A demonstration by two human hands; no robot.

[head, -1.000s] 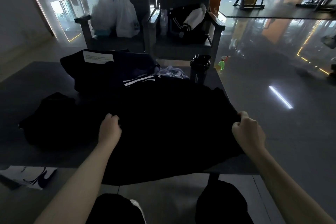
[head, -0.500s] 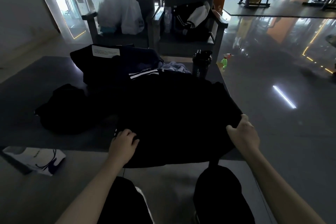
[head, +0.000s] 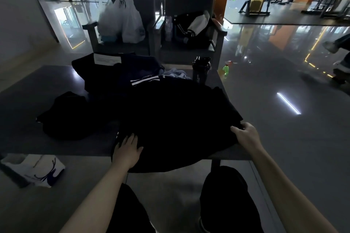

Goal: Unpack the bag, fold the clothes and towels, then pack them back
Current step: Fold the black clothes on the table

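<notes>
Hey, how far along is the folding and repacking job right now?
Unpacking looks done or nearly: clothes lie out on the table. In hand: the black garment is spread flat, left hand pressing its near edge, right hand gripping its right corner. Left: the crumpled black heap, the pale cloth and the striped piece need folding; nothing looks packed back.

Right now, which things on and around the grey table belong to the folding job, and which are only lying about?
Job: large black garment, pressed by left hand, gripped by right hand; crumpled black garment; pale grey cloth; dark bag with white label.
Lying about: black shaker bottle; green spray bottle; white plastic bags.
</notes>
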